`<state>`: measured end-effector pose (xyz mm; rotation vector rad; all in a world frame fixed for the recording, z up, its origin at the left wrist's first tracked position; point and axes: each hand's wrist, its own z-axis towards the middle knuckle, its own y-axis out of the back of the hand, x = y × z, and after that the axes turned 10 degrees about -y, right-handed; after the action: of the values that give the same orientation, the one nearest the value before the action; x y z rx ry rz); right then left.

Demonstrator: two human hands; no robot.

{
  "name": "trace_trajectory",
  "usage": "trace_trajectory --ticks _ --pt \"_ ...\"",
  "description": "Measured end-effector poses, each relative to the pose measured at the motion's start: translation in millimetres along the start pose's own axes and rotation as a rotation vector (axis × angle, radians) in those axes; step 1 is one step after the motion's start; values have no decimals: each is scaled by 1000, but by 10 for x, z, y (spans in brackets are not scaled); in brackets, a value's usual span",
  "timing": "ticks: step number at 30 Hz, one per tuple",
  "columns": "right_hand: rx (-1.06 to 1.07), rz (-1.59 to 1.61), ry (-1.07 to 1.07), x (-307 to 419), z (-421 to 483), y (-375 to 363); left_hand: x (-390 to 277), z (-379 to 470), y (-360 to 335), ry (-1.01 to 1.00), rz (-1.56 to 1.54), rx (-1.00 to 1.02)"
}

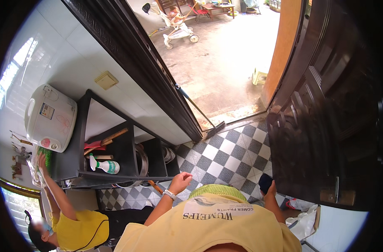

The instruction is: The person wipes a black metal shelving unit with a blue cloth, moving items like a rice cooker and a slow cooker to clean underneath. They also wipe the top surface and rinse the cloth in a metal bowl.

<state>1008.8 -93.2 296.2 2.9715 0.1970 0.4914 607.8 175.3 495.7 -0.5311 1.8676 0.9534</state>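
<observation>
My left hand (180, 184), with a pale watch at the wrist, hangs over the tiled floor near the front edge of a black shelf unit (68, 163). Its fingers are loosely curled and I see nothing in them. My right hand (271, 189) grips a dark navy item (265, 183), perhaps folded cloth, beside the dark door (305, 151). Between my hands is green checked fabric (216, 191) at my waist. Ahead, a broom (216, 129) leans with its head at the threshold and its handle against the door frame (166, 85).
Left, a rice cooker (51, 118) tops the unit; a spray bottle (106, 166) and wooden-handled tools (111, 137) lie inside. Another person (81, 228) reaches onto its top. Outside are a child in a stroller (179, 33) and a stool (259, 76). White bags (305, 220) sit at right.
</observation>
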Motion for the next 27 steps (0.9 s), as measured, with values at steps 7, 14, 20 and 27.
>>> trace_trajectory --ticks 7,14,20,27 --pt "302 -51 -38 -163 -19 -823 26 -87 161 82 70 -65" --pt "375 -427 108 211 -660 -1528 94 -247 244 50 -10 -307" --pt "551 -539 212 345 -1339 -2502 558 -826 331 164 -106 -572" --pt "912 -931 240 -115 -1902 -3654 400 -1375 213 172 -234 -959"
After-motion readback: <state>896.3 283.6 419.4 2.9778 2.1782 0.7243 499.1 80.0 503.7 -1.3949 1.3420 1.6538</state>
